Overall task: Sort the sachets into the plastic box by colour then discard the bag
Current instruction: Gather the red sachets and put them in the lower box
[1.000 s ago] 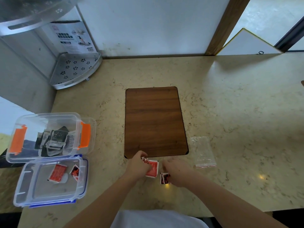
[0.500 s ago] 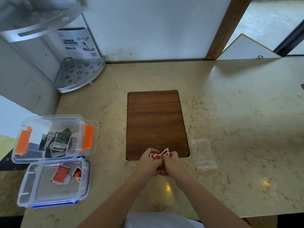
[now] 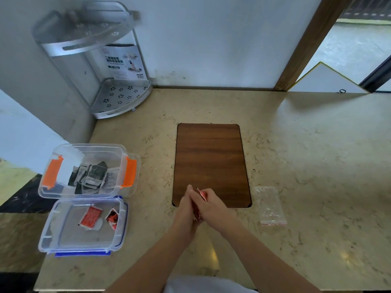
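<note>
The left hand and the right hand were pressed palm to palm at the near edge of the dark wooden board, clamping a small stack of red foil sachets between them; only a red corner showed above the fingers, so the count could not be told. The stack stood on edge, its long axis running away from the body.

The shallow clear plastic tray with blue clips, already holding two red sachets, lay well off to the left of both hands and slightly nearer the body, with the deeper orange-clipped clear box of grey sachets just beyond it. The left hand was the nearer, so it seemed the likelier carrier.

The empty clear zip bag lay flat to the right of the right hand, apart from it.
</note>
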